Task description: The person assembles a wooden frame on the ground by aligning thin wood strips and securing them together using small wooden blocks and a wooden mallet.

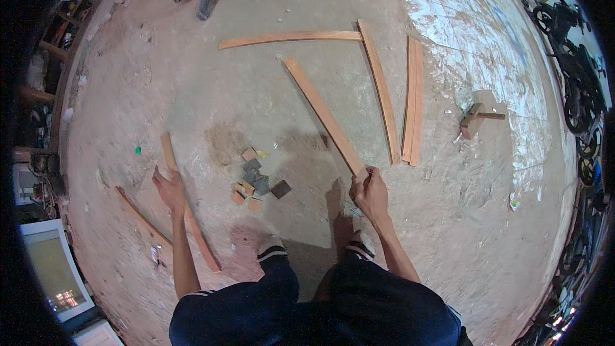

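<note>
soft light is washing the floor (154, 77), shadows (335, 200) are falling around the feet (271, 242), fisheye distortion is bending edges.

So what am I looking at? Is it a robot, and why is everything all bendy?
No robot here, just a person's two bare hands. There's one picture, taken by a camera worn on the person's head, looking down. Its very wide lens makes straight edges look curved. At the bottom you can see the person's own dark trousers.

The right hand has its grip around the near end of a long wooden strip. The left hand is over another wooden strip, but I can't tell whether it holds it.

On the dusty floor lie more strips, and between the hands is a cluster of small square blocks, some tan, some dark.
</note>
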Tool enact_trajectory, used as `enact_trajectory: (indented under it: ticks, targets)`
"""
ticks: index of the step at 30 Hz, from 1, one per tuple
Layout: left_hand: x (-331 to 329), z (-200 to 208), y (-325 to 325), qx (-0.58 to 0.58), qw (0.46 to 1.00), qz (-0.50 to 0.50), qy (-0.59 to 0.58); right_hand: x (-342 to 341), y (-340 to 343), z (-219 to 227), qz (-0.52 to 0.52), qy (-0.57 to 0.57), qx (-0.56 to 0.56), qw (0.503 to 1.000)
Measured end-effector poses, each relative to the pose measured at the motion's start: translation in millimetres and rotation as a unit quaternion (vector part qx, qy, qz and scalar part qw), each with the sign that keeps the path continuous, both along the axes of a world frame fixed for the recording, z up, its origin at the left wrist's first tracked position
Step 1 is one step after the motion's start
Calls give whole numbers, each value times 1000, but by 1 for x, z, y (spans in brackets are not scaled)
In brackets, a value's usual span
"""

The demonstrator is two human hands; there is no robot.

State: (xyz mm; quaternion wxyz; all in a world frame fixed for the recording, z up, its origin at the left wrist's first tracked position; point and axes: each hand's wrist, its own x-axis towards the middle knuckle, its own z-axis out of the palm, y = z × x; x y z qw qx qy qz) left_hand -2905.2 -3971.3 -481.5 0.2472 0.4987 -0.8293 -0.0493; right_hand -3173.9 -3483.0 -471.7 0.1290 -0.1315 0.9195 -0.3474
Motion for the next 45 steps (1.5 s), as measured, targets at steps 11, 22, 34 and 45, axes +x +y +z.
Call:
enact_trajectory:
  ticks: [11, 22, 34, 45]
  targets:
    - [-61, 18, 194, 327, 902, -247, 137, 30, -32, 4, 43, -140, -74, 986]
    - [-54, 18, 276, 507, 771, -375, 86, 60, -36, -41, 49, -268, -235, 933]
    - [-44, 13, 303, 564, 731, -381, 45, 58, -54, 5, -1, -509, -365, 780]
    - [-43, 13, 301, 547, 737, -396, -3, 3, -70, -46, 96, -202, -158, 962]
